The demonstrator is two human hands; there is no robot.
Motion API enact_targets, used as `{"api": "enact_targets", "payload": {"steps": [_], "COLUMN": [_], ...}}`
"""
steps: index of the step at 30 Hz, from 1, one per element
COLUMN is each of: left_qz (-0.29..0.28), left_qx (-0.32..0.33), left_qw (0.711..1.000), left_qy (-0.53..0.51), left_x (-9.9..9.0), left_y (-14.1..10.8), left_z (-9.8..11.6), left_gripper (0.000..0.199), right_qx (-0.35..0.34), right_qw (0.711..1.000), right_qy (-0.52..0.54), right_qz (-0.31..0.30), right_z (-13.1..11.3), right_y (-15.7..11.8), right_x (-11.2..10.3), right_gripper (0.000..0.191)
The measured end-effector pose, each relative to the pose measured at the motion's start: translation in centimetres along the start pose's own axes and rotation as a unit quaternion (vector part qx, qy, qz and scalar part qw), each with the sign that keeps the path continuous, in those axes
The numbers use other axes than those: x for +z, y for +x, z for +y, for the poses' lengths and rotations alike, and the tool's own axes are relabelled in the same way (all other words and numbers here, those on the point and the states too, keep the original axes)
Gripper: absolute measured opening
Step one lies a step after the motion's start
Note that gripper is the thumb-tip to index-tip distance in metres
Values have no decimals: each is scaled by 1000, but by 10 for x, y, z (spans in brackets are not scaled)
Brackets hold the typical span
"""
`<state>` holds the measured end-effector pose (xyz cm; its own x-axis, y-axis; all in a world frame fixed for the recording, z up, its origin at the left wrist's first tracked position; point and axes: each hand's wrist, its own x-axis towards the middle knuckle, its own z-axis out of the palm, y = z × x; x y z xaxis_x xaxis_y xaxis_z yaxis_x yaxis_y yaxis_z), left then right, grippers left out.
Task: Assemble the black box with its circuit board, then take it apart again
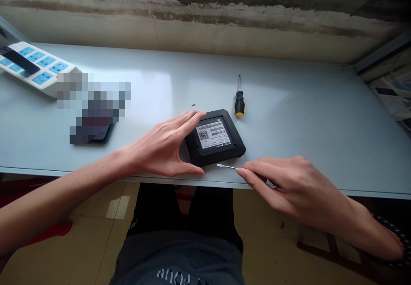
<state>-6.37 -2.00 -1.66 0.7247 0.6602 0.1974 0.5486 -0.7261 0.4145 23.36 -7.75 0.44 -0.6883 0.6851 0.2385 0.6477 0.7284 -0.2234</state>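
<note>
A square black device [215, 137], perhaps a set-top box or router, lies on the table with its white label and QR code facing up. My left hand [165, 143] spans its left side, with fingers at the far edge and thumb by the near corner. In my right hand [282, 182] is a flat-blade screwdriver [227, 166], gripped near the blade; its handle is mostly hidden under the fingers. The flat tip points left, just off the device's near edge. Beyond the device a small dark screw [193, 105] rests on the table.
Behind the device lies a black and yellow screwdriver [239, 103], shaft pointing away. A white power strip [41, 69] with blue sockets sits at far left, a dark object across it. Nearer is a partly pixelated phone-like object [104, 135]. The table [308, 118] meets a wall at the back.
</note>
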Motion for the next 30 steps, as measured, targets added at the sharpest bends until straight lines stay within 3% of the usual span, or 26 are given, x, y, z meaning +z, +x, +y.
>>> {"api": "enact_targets", "payload": {"steps": [18, 30], "left_qz": [24, 36], "left_qx": [17, 18], "left_qw": [1000, 999], "left_qy": [9, 12], "left_x": [3, 5], "left_y": [0, 2], "left_z": [-1, 1], "left_gripper": [110, 110], "right_qx": [43, 20], "right_qw": [998, 977], "right_qy": [-42, -203], "right_qz": [-22, -54], "right_z": [-27, -61], "right_y": [9, 17], "right_x": [-3, -20], "right_gripper": [48, 32]}}
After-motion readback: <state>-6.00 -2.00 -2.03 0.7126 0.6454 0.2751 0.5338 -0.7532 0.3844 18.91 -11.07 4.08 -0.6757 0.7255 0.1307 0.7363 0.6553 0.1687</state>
